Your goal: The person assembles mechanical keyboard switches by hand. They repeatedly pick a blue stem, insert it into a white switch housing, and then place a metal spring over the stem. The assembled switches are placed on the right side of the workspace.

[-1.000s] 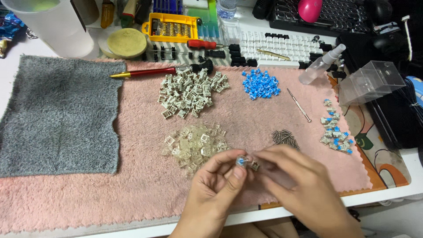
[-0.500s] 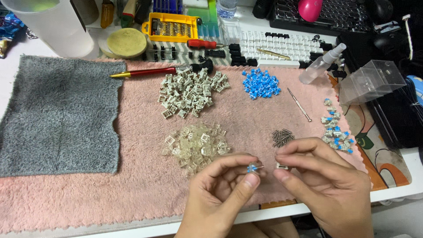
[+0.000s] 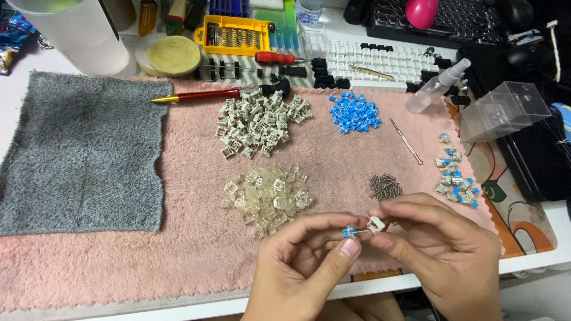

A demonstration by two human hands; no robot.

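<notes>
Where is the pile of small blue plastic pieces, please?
In the head view, the pile of small blue plastic pieces lies on the pink fluffy mat, upper centre-right, between the beige switch-housing pile and the thin metal tool.

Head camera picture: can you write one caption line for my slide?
Left hand pinches a small blue piece and right hand a pale housing, over a pink towel.

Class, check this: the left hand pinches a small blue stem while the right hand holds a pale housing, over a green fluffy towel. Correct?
Not quite. The head view shows the fluffy towel is pink, not green. The left hand does pinch the blue stem; the right hand holds the pale housing.
</notes>
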